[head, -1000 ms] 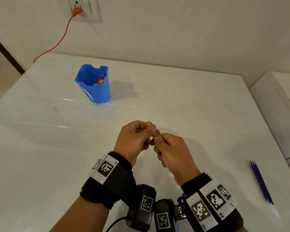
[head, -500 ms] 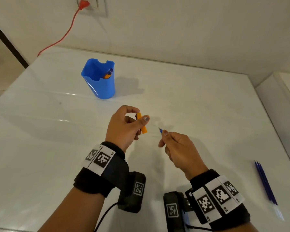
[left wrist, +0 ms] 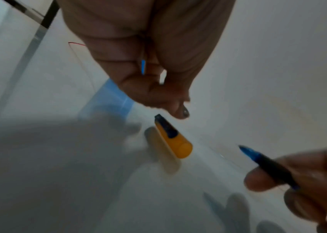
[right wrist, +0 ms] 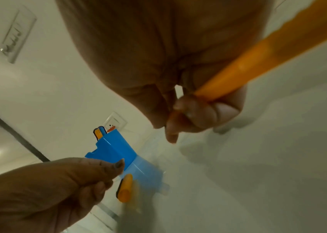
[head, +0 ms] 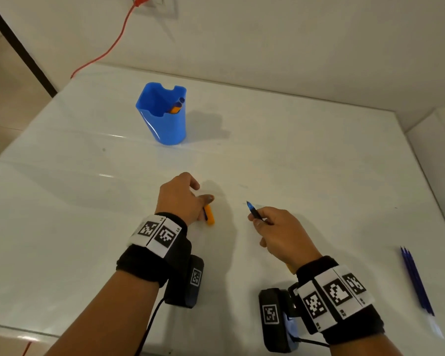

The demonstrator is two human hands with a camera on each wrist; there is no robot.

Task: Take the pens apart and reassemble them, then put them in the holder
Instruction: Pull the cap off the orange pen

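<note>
An orange pen cap [head: 209, 215] with a dark clip lies on the white table [head: 306, 155], just under my left hand [head: 203, 192]. In the left wrist view the cap [left wrist: 173, 138] sits free of the loosely curled fingers [left wrist: 182, 112]. My right hand [head: 258, 220] pinches the uncapped pen [head: 253, 213], whose blue tip points up and away. Its orange barrel [right wrist: 258, 63] runs back through the palm. The blue holder [head: 165, 119] stands at the far left with finished pens [head: 176, 107] inside.
Two or three blue refills [head: 416, 281] lie near the table's right edge. A red cable [head: 108, 47] runs from a wall socket down behind the table. A white ledge [head: 442, 150] adjoins the right side.
The hands have parted. My left hand pulled the cap off, lowered it to the table and let go. My right hand moved right with the bare pen.
</note>
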